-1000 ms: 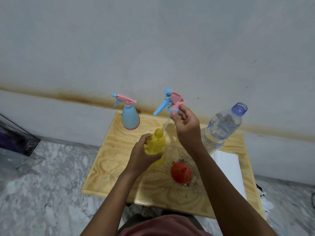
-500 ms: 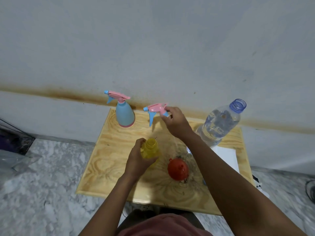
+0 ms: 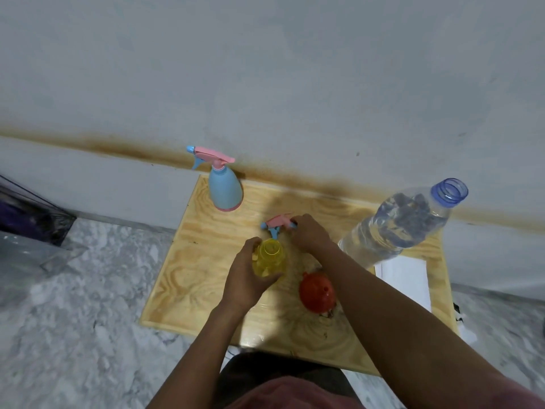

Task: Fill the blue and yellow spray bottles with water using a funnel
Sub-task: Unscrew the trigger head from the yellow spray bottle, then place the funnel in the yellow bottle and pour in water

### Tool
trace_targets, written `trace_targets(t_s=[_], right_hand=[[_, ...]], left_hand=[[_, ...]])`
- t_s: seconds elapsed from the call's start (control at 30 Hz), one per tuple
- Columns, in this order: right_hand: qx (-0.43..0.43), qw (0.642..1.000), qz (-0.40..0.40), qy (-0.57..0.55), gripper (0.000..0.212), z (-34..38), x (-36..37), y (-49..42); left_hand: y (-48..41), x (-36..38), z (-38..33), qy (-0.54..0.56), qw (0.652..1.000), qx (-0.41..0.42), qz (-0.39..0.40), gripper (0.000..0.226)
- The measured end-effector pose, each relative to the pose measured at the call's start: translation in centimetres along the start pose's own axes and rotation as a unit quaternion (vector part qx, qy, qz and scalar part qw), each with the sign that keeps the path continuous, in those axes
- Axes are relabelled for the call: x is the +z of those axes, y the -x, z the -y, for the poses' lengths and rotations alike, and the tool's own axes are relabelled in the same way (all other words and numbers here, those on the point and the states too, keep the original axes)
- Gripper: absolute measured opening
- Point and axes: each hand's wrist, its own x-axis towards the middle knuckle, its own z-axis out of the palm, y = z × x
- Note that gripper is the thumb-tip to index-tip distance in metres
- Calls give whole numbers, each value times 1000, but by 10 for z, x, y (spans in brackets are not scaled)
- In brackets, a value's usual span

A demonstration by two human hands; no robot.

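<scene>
The yellow spray bottle (image 3: pixel 269 259) stands open-necked in the middle of the wooden board (image 3: pixel 188 270), and my left hand (image 3: pixel 246 276) grips its body. Just behind it my right hand (image 3: pixel 309 233) holds the removed pink and blue spray head (image 3: pixel 277 224) low over the board. The blue spray bottle (image 3: pixel 225 187) stands at the board's far left corner with its pink head on. A red funnel (image 3: pixel 317 292) lies on the board under my right forearm. An uncapped clear water bottle (image 3: pixel 404 222) stands at the right.
A white sheet (image 3: pixel 407 278) lies at the board's right side, beside the water bottle. The wall runs right behind the board. Marble floor surrounds it, with dark plastic-wrapped things (image 3: pixel 26 219) at the far left.
My right hand lifted the spray head out of the yellow bottle, carried it back and has now lowered it to the board behind the bottle. My left hand kept its grip on the bottle.
</scene>
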Motion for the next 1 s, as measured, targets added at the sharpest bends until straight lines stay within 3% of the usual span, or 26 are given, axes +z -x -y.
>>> trace_targets(t_s=[0.27,0.4,0.53,0.67,0.83,1.0], right_hand=[[-17,994,-96,-44,40,-3,-3,24],[-68,962,-215,-151,27,-1,-4,72],[-86,935,-282,-199,19,-20,6,125],[-39,928,-293,-225,21,-52,22,162],[-32,954,-248,-168,56,-89,43,180],[-12,966,-200,-164,48,-92,46,173]], left_hand=[[1,0,1,11,1000,3,-1,73],[1,2,3,5,1000,21,-10,74],[4,2,2,14,999,42,-16,73],[7,6,-3,26,998,43,-34,71],[10,19,-3,31,998,20,-46,75],[19,27,-10,28,999,1,-46,66]])
